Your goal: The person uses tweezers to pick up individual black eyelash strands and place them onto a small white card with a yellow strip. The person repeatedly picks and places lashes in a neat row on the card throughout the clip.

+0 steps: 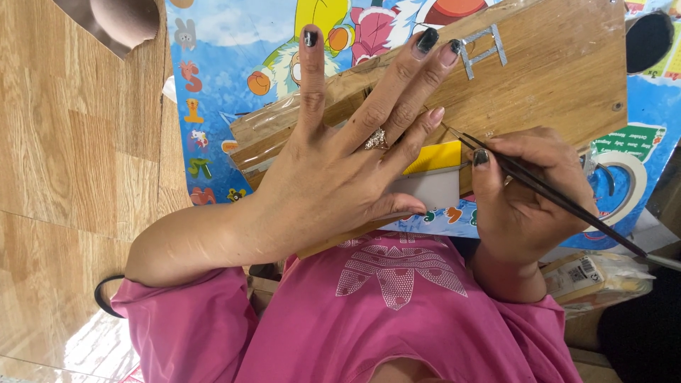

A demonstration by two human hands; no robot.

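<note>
Left hand (333,170) spread flat, fingers (312,78) open and splayed, on a brown wooden board (560,78) lying over a colourful cartoon-printed play mat (227,78). Right hand (528,198) closed around a thin black paintbrush (546,191), tip touching the left little fingernail (436,115). Yellow-and-white rectangular block (434,174) just beneath the palm. Best done with the spread hand kept pressed flat and strokes short and light.

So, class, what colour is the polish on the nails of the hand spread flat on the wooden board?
Black, seen in the head view on the left hand over the wooden board.
</note>
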